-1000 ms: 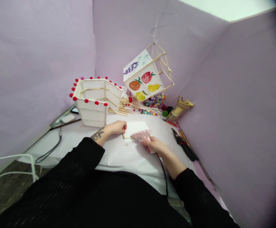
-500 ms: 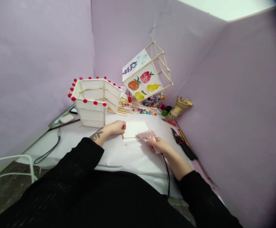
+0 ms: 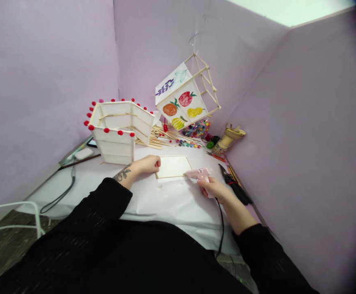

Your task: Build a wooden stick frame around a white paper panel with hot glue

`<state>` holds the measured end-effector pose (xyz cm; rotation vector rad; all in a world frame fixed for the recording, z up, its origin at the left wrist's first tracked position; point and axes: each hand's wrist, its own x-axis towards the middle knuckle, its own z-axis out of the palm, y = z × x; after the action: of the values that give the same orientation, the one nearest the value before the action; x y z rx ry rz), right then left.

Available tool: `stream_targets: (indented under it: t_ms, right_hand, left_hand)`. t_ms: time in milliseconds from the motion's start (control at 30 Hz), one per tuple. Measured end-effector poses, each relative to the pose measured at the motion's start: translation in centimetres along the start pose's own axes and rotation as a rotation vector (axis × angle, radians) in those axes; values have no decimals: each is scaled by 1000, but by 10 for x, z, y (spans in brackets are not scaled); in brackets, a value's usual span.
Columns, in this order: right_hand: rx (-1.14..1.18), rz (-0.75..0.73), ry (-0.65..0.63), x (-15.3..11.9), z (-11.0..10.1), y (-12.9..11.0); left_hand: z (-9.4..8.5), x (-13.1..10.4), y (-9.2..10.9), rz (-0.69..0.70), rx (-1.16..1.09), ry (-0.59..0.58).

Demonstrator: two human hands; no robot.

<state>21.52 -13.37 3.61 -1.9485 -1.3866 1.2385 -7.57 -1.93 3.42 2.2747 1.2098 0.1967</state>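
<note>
A small white panel edged with thin wooden sticks (image 3: pixel 173 166) lies flat on the white-covered table (image 3: pixel 165 204). My left hand (image 3: pixel 151 164) rests with curled fingers on the panel's left edge, pressed against the stick there. My right hand (image 3: pixel 211 188) is wrapped round a pink glue gun (image 3: pixel 201 174), whose tip points left at the near stick, close to the panel's right corner. A black cord hangs from the gun's handle.
Behind on the left stands a white paper frame with red pompoms (image 3: pixel 116 143). A fruit-painted lantern (image 3: pixel 184 100) hangs tilted above loose sticks (image 3: pixel 156 141) and beads. Black-handled pliers (image 3: pixel 237 188) and a cream holder (image 3: pixel 228 139) are at the right, beside the wall.
My right hand has moved the glue gun rightward along the near stick, towards the panel's right corner. My left hand stays at the left edge. The whole view has shifted slightly.
</note>
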Motion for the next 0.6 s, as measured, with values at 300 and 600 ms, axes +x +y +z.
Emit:
stream_targets:
  t_ms: [300,600]
  right_hand:
    - [-16,20,78,-1,-15,11]
    - [6,45,96,2,-20,17]
  left_hand:
    - [-3,-2,3,-5,-13,-23]
    - [-1,1,-1,-4,-24,-15]
